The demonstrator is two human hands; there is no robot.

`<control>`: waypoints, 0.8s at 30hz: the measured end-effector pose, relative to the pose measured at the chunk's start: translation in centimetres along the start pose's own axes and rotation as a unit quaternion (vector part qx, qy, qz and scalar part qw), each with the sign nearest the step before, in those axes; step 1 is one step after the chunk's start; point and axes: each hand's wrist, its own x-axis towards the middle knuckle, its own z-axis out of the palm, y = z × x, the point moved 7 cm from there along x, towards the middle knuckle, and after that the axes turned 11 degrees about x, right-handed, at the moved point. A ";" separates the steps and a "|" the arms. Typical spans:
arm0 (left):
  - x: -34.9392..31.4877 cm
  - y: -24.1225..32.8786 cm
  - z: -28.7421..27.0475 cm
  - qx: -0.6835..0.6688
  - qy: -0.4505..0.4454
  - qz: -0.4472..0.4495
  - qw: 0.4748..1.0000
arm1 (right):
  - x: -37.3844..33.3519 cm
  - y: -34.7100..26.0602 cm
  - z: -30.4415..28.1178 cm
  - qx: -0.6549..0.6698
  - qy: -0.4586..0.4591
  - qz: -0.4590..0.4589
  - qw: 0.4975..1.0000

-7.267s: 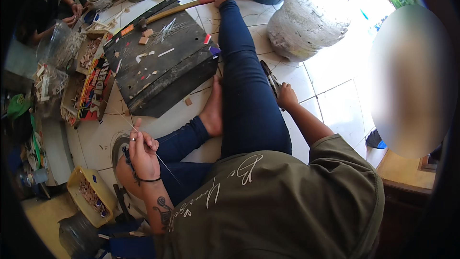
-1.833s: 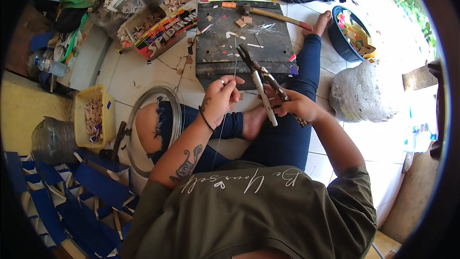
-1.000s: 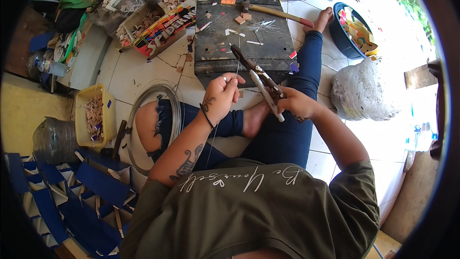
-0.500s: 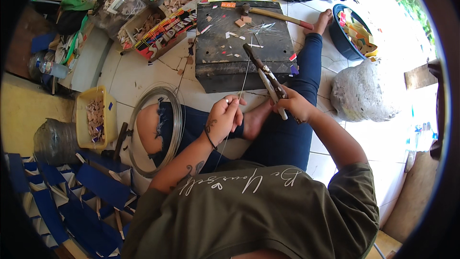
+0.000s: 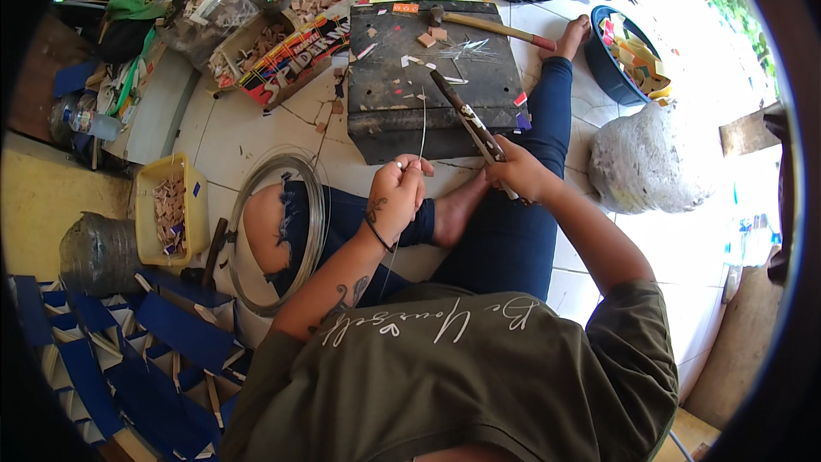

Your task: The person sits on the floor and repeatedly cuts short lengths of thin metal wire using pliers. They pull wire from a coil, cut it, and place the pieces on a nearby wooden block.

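At mid-frame, your left hand (image 5: 400, 194) pinches the wire (image 5: 423, 124), which points up-frame; to its right, your right hand (image 5: 525, 173) grips the pliers (image 5: 467, 115), slanting upper-left, their head near the wire's tip.

Worktop (image 5: 389, 81): black, low, scuffed, standing on tiled floor (image 5: 214, 133). Hammer (image 5: 487, 26) lies near far edge, handle overhanging right edge. Orange piece (image 5: 405, 8) at far edge, left of hammer. Two wood blocks (image 5: 434, 37) just nearer. Purple scrap (image 5: 523, 122) at near right corner. Floor, off worktop's left edge: printed carton (image 5: 304, 60), holding wood pieces (image 5: 321, 2). Beyond right edge: blue basin (image 5: 604, 75), holding yellow and red scraps (image 5: 640, 68); pale wrapped bundle (image 5: 646, 162) nearer.
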 end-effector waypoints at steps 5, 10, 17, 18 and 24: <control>0.8 0.9 -0.9 -0.011 -0.002 0.023 1.000 | -1.5 -0.5 1.1 0.138 -0.131 -0.015 0.982; 1.1 1.4 -0.9 0.006 -0.008 0.021 1.000 | -3.1 -0.8 2.0 0.175 -0.184 0.001 0.967; 0.9 2.4 -0.3 0.049 -0.018 0.045 0.998 | -2.8 -1.6 2.1 0.102 -0.179 -0.009 0.978; 0.9 2.6 -0.4 0.056 -0.013 0.051 0.997 | -2.7 -1.6 2.1 0.104 -0.178 -0.011 0.978; 1.0 3.0 -0.4 0.091 -0.001 0.068 0.994 | -2.0 -0.4 3.0 0.149 -0.227 0.040 0.962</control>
